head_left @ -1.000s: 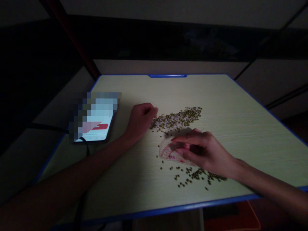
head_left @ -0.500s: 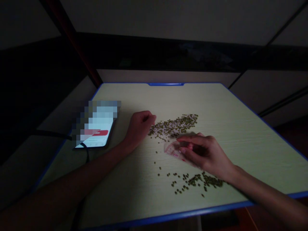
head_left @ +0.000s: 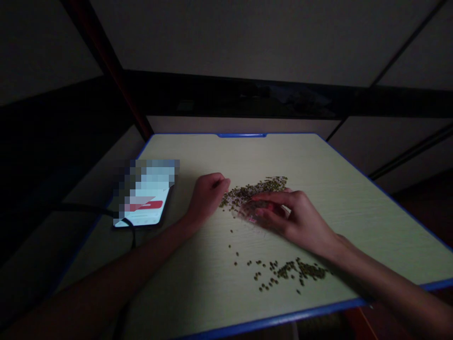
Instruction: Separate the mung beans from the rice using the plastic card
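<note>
Beside the curled left hand (head_left: 208, 196), contents hidden, beans (head_left: 245, 191) may scatter if the right hand (head_left: 305, 218) jerks its pinched sheet (head_left: 249, 216).

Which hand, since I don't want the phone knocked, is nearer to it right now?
Left. The left hand is to the right of the phone, with a gap between them; the right hand is farther right, holding a clear piece by the seeds.

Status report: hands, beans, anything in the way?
Right hand gripping clear plastic piece by bean pile. Left hand curled beside pile. Loose beans nearer the wearer. Phone left, out of the way.
</note>
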A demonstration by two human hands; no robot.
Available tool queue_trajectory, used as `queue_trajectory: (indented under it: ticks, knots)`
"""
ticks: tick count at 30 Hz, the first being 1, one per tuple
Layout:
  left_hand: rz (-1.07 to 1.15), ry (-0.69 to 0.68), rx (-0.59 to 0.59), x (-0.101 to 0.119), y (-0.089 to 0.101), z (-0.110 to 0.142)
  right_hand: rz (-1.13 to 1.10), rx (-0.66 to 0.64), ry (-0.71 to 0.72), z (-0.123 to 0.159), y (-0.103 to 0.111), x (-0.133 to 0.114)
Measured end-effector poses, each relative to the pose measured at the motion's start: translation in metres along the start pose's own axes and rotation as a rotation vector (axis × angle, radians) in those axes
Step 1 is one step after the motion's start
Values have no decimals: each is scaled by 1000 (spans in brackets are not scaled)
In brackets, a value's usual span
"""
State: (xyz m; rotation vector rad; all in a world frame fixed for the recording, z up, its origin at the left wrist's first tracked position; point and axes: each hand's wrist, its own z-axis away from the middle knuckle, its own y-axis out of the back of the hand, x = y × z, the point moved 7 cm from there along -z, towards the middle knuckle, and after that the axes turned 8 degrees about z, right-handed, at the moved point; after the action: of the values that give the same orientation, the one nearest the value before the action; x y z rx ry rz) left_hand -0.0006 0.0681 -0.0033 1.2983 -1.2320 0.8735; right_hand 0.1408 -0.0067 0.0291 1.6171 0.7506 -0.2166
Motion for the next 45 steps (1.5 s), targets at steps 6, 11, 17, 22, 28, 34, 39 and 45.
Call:
queue_trajectory:
  ticks: [6, 11, 17, 22, 28, 34, 39, 45]
  knots:
    - [-10, -11, 1, -2, -1, -2, 68, -27, 79, -4, -7, -6]
    - [17, -13, 2, -4, -2, -2, 36, -83, 149, 1, -9, -14]
    - [13, -19, 2, -3, -2, -2, -12, 8, 66, 8, 0, -7]
    - [16, -25, 0, -3, -2, -3, 43, -73, 89, 14, -10, -9]
    - [12, -33, 1, -2, -2, -2, 75, -15, -5, 19, 1, 5]
    - [-6, -42, 1, -1, -2, -2, -51, 132, -222, 26, 25, 35]
    - [-12, -38, 6, -1, -1, -2, -116, -23, -196, 23, 4, 24]
    - [-10, -19, 8, -1, 0, -2, 5, -146, -79, 10, -9, 4]
